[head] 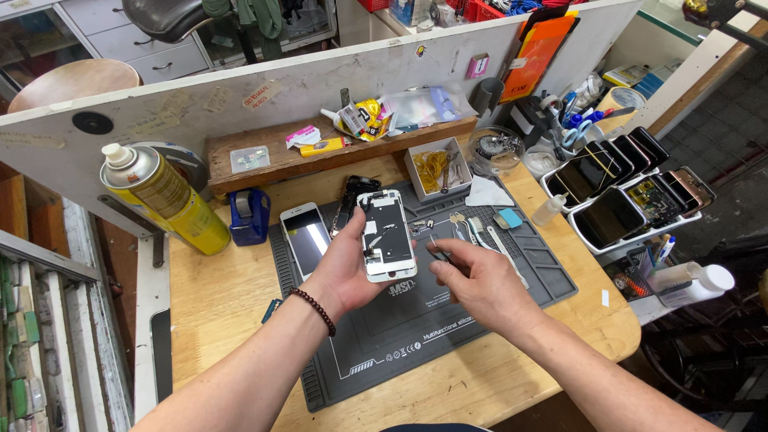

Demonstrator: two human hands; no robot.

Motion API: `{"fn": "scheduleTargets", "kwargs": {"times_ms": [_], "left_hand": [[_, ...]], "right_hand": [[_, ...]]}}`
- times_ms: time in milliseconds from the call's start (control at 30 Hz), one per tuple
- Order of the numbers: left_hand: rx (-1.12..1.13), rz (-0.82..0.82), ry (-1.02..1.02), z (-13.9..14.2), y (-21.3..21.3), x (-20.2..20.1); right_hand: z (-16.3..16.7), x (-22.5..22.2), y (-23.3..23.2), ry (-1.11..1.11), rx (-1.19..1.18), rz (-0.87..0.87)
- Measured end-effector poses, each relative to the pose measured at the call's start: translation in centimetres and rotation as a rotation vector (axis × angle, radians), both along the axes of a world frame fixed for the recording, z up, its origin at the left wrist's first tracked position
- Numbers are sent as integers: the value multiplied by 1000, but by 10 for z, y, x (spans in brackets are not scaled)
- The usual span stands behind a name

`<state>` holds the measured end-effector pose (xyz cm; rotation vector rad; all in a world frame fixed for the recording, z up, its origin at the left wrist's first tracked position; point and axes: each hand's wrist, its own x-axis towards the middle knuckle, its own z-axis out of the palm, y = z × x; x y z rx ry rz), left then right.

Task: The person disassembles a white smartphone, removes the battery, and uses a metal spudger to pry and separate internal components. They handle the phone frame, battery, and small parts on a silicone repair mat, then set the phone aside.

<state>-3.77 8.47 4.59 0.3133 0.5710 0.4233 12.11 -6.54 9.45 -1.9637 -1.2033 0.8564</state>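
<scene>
White phone screen assembly [387,234] with its bare back side up — metal shield and small parts showing — sits in the left hand [346,268], whose fingers are closed around its left edge and underside, holding it above the grey silicone repair mat [448,320] near the middle of the wooden tabletop [216,296]. The right hand [478,282] hovers just beside the assembly's right edge, its thumb and fingers pinched together on a thin dark tool [442,254]; what kind of tool it is cannot be told. A dark beaded bracelet [314,310] circles the left wrist. On the mat behind the left hand lies a white phone with a dark screen [306,236], and next to it a black opened phone body [350,200]. Further right on the mat rest several slim pale prying tools [484,238] and a small blue block [509,218]. At the left of the tabletop stands a yellow spray can with a white nozzle [164,200], with a blue tape dispenser [250,214] near it. A small open cardboard box holding yellow rubber bands [436,166] stands behind the mat — beside it a round clear dish of small parts [496,149]. At the right edge, white trays [596,240] hold rows of phones standing on edge.
</scene>
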Motion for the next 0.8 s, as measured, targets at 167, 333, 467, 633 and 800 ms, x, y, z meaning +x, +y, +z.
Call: {"fn": "scheduleTargets", "kwargs": {"times_ms": [167, 333, 467, 633, 800], "left_hand": [[3, 23, -6, -11, 1, 2], [30, 24, 36, -13, -2, 2], [39, -5, 41, -16, -3, 2], [64, -5, -23, -22, -5, 5], [52, -3, -32, -18, -5, 4]], "right_hand": [[2, -4, 2, 294, 78, -2], [0, -8, 4, 478, 11, -33], [-1, -8, 4, 553, 10, -9], [-4, -11, 3, 570, 30, 25], [-3, -13, 4, 561, 31, 47]]}}
